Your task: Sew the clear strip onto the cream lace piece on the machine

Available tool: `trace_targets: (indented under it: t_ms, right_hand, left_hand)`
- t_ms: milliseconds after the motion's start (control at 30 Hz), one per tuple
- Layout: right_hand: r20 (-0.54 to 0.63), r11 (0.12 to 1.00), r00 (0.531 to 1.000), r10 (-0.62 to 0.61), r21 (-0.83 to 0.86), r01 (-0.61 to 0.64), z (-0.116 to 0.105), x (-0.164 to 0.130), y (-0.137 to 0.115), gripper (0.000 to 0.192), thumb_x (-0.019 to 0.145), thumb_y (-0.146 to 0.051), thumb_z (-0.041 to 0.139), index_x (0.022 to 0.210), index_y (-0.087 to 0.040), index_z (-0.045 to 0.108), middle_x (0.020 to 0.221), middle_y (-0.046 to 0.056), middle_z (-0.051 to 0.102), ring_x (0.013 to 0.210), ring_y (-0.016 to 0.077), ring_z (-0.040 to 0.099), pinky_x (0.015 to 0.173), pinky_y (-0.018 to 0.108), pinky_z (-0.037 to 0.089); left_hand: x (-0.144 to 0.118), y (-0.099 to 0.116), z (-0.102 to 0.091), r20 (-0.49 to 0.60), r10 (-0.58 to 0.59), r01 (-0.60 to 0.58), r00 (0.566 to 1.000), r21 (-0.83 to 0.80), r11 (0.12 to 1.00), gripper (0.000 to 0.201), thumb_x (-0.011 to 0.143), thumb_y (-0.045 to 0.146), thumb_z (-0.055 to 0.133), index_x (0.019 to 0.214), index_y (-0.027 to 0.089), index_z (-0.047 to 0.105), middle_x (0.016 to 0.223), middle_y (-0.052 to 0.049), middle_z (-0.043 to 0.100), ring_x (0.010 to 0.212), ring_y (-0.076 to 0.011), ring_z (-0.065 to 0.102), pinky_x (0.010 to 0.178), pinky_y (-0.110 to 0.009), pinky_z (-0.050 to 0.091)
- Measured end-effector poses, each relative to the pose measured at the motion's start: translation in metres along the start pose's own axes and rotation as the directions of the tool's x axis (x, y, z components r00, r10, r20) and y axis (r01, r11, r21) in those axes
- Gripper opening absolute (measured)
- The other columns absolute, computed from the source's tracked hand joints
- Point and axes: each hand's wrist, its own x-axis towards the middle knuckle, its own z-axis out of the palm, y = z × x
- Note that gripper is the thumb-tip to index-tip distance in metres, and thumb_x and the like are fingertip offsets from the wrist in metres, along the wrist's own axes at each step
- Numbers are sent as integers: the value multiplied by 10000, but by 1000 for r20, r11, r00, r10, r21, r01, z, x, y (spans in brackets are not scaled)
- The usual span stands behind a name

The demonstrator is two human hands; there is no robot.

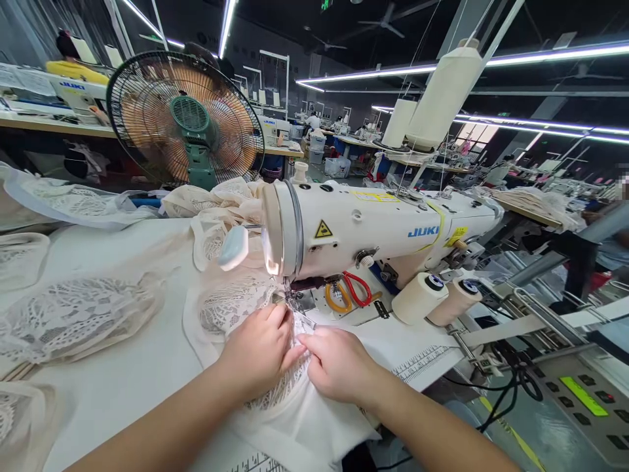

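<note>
Left hand (259,347), right hand (340,364) grip lace garment (297,413) at sewing machine (339,226); sewing seems partway, 6 o'clock stretch apparently unsewn.

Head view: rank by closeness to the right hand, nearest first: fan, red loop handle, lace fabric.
From the right hand:
1. Lace fabric: at the fingertips, on the hand's left side.
2. Red loop handle: ahead, under the machine arm.
3. Fan: farthest, ahead and left, beyond the worktable.
</note>
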Motion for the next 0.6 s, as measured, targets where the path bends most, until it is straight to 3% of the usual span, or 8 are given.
trace_targets:
  t_ms: [333,467,600]
  right_hand:
    - [72,997,995,68,-50,-64,-8,5,-3,269,732,-175,468,927,-178,653,732,49,619,616,175,503,504,272,252]
    - [76,996,994,79,-47,-75,-8,8,-4,330,748,-192,467,1022,-190,650,797,61,659,683,199,557,526,280,269]
    - [93,995,991,96,-50,-91,-8,10,-5,341,762,-201,473,1058,-193,643,827,70,668,698,207,565,521,286,258]
  left_hand:
    - [5,-7,2,0,7,-7,1000,68,998,494,910,397,400,1124,20,637,1077,-223,652,964,-339,619,807,-474,537]
    - [6,-12,1,1,19,-19,1000,107,994,484,917,391,371,1114,50,652,1155,-222,646,1063,-345,601,951,-539,463]
    - [2,-11,-7,78,-36,27,996,119,993,449,900,380,415,1147,84,645,1222,-204,624,1157,-355,554,1021,-595,384]
